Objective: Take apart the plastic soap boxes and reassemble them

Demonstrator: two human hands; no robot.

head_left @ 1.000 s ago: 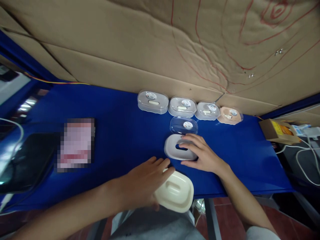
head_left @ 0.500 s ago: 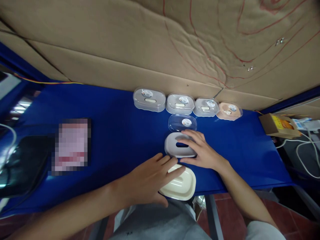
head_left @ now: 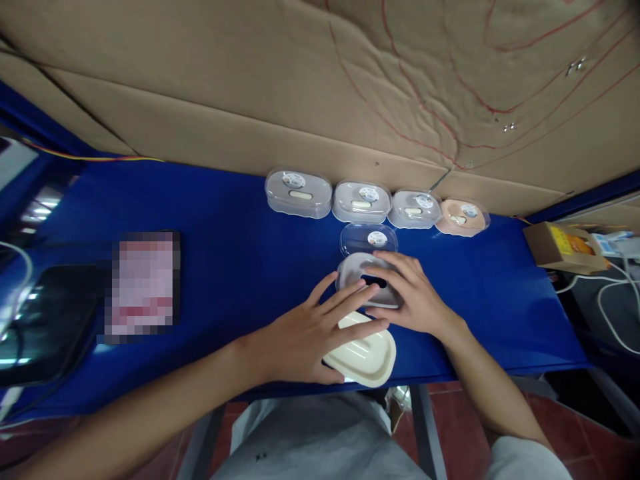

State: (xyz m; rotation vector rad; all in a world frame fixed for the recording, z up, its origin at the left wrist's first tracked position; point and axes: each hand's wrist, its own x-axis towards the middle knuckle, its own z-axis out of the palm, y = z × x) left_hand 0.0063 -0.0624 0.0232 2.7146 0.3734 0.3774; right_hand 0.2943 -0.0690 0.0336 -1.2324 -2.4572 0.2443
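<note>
Head camera: your left hand [head_left: 305, 337] has moved farther over the oval grey slotted lid [head_left: 353, 267], so both hands now meet there. Its grip is spread wide, apparently holding nothing, across the cream oval lid [head_left: 384, 353] too. Your right hand [head_left: 425, 300] is half-curled around the grey lid's right end; you can't tell whether it grips. Both lids lie by the tabletop's [head_left: 240, 267] near side.

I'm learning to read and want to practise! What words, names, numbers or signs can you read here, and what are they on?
No words or numbers are readable.
Round stickers on the clear covers: too small.
Yellow label on the cardboard box: too blurred.
Pink patch on the left: all big squares.
</note>
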